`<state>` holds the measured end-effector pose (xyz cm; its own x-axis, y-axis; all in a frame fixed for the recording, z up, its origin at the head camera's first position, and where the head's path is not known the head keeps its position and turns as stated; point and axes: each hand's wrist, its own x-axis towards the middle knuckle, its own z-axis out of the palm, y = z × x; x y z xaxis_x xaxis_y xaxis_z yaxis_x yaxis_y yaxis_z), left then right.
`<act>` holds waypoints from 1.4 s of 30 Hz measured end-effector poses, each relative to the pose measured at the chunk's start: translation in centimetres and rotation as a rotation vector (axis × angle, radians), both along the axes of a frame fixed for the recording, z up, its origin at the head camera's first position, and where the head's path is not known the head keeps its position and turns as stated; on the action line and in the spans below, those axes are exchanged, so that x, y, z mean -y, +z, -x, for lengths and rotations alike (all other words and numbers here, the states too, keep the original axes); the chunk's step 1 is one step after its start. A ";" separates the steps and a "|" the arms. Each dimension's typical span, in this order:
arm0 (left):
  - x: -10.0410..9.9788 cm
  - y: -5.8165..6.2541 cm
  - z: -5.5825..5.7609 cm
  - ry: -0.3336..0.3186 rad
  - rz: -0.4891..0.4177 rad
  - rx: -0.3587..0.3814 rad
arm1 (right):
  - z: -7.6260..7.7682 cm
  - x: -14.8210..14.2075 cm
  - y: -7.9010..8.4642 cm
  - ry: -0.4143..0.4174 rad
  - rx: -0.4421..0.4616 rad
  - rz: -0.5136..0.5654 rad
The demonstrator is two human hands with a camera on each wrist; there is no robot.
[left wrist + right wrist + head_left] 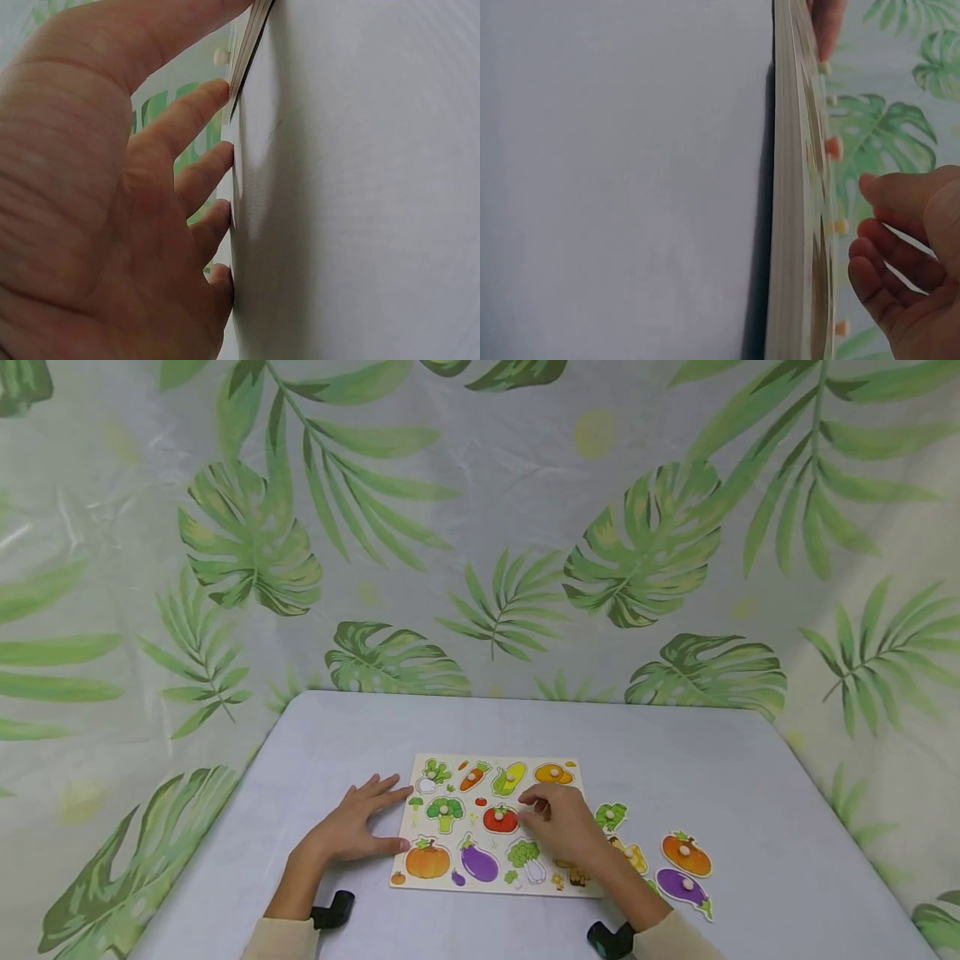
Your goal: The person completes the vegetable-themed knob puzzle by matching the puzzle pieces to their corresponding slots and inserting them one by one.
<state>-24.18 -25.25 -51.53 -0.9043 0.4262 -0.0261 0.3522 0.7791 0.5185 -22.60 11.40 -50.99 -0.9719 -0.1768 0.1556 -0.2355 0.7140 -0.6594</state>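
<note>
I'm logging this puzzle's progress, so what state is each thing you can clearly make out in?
Board, flat, partly filled
Turnip-like piece, fitted
Carrot piece, fitted
Corn piece, fitted
Orange-brown piece, fitted
Broccoli piece, fitted
Tomato piece, fitted
Pumpkin piece, loose, face up
Eggplant piece, loose, face up
Leafy green piece, loose, face up
Yellow piece, loose, partly hidden
Left grip, spread, touching board
Right grip, loosely curled, empty

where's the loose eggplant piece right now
In the head view, the eggplant piece lies on the table at right, off the board, just below the loose pumpkin piece.
</note>
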 end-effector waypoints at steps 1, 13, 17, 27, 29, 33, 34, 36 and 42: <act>0.0 0.0 0.0 0.000 0.002 -0.001 | 0.0 -0.3 0.0 -0.008 0.004 -0.003; 0.0 -0.2 0.0 -0.001 0.011 -0.017 | -0.4 -3.4 0.5 -0.047 -0.004 -0.025; 0.0 -0.1 0.1 0.005 0.022 -0.026 | -0.5 -4.8 0.9 -0.054 -0.017 -0.034; 0.0 0.0 0.0 0.012 0.037 -0.042 | -0.7 -8.6 0.3 -0.072 -0.069 -0.095; 0.0 0.1 -0.1 0.014 0.041 -0.055 | -0.8 -9.1 0.2 -0.081 -0.067 -0.099; 0.0 0.2 -0.2 0.011 0.044 -0.078 | -1.0 -9.9 0.3 -0.085 -0.064 -0.107; 0.0 0.2 -0.2 0.011 0.045 -0.082 | -1.1 -10.2 0.3 -0.080 -0.067 -0.108; 0.0 0.2 -0.2 0.011 0.043 -0.083 | -1.1 -10.5 0.3 -0.080 -0.068 -0.113; -0.1 0.1 -0.1 0.020 0.059 -0.087 | -1.0 -11.7 0.3 -0.078 -0.069 -0.125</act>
<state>-24.07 -25.13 -51.40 -0.9125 0.4082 0.0282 0.3780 0.8147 0.4397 -21.56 23.07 -50.71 -0.9713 -0.1229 0.2038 -0.2173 0.8074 -0.5486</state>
